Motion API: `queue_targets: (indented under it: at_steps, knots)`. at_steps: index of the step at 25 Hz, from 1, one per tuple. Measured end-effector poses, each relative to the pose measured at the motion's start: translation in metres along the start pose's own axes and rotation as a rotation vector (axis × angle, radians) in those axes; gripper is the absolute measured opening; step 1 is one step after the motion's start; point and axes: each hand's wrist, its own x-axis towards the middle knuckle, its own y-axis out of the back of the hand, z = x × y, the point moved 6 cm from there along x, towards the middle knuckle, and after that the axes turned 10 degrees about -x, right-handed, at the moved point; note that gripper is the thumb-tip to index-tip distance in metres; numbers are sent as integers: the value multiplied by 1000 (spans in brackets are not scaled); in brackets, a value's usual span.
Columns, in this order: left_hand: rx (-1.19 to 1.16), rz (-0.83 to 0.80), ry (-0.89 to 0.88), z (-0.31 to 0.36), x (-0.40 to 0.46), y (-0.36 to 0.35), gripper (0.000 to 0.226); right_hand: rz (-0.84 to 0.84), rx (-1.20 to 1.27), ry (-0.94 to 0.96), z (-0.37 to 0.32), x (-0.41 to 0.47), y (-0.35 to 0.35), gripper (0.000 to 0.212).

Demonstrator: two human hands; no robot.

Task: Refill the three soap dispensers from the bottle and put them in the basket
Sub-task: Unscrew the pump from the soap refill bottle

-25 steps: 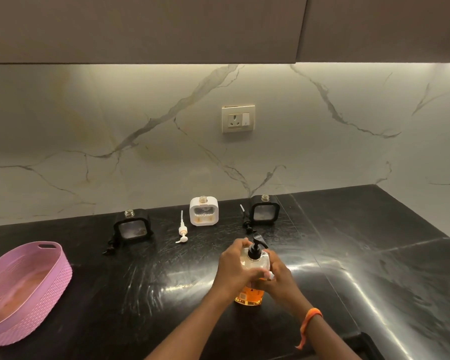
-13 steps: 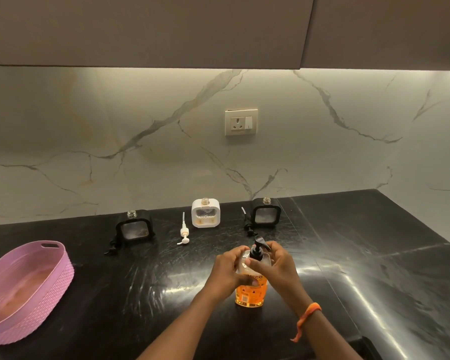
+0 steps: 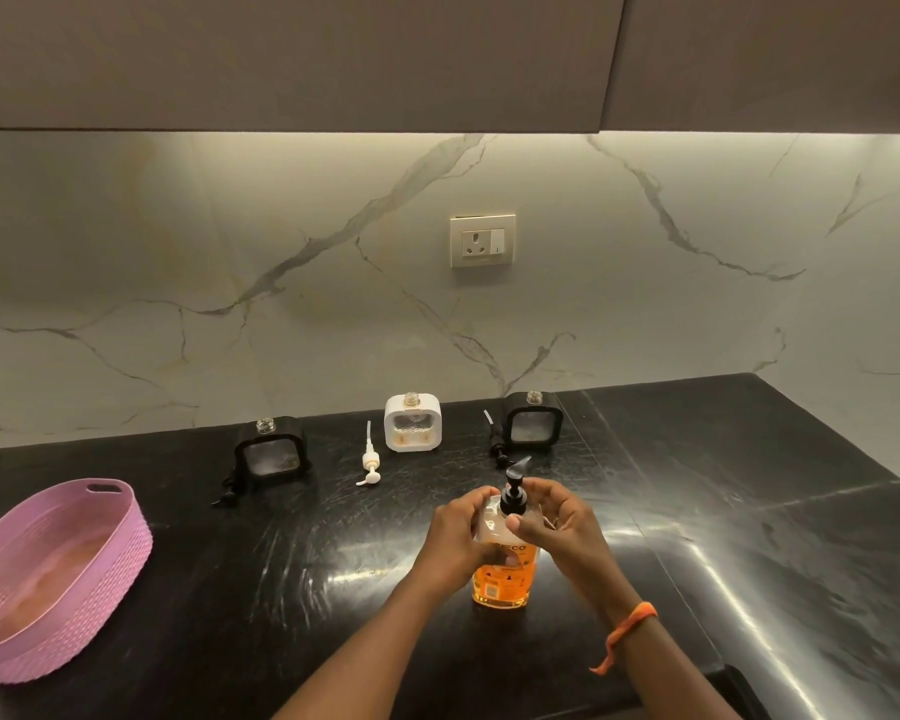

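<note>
At lower centre of the frame, I see my right hand [image 3: 557,527] with its fingers [image 3: 544,493] curled loosely about the black pump [image 3: 514,493] of the soap bottle [image 3: 502,579], thumb against the collar; whether they truly pinch it I cannot tell. My left hand [image 3: 461,537] grips the bottle's clear shoulder, fingers wrapped round it. I see the bottle standing upright on the black tabletop [image 3: 749,511], orange liquid in its lower half. An orange wristband [image 3: 627,626] circles my right wrist.

Further back, along the marble wall, I count three open-necked dispensers: a black one [image 3: 271,452] at left, a white one [image 3: 412,423] in the middle, another black one [image 3: 533,420] at right. A white pump [image 3: 370,457] lies between the left and middle dispensers, and a black pump [image 3: 495,439] lies just beside the right one. At lower left sits the pink basket [image 3: 120,543], well apart from everything.
</note>
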Motion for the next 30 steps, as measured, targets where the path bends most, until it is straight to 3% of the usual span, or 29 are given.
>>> queue_targets:
  at_steps: [4,9,12,15,17,21,24,27,30]
  knots:
    - [-8,7,14,-2,2,0,86,90,-50,12,-7,4,-3,39]
    - [-22,-5,7,-4,2,-1,77,-77,-24,30,0,3,-1,47]
    - [-24,-1,7,-5,2,-1,83,-2,-25,24,-7,3,-5,54]
    - [-23,3,13,-6,3,-2,88,76,-68,22,-9,6,-6,42]
    - [-33,6,11,-6,4,-2,85,3,-19,26,-9,5,-6,34]
    - [-46,5,6,-7,4,-3,80,-157,-5,16,-8,1,-6,47]
    - [-36,3,1,-7,3,-2,82,-29,-109,-6,-11,6,-9,59]
    - [-48,7,9,-6,2,-2,85,45,-89,12,-16,6,-7,35]
    - [-54,0,18,-7,3,-2,86,-75,-40,41,-16,2,-7,31]
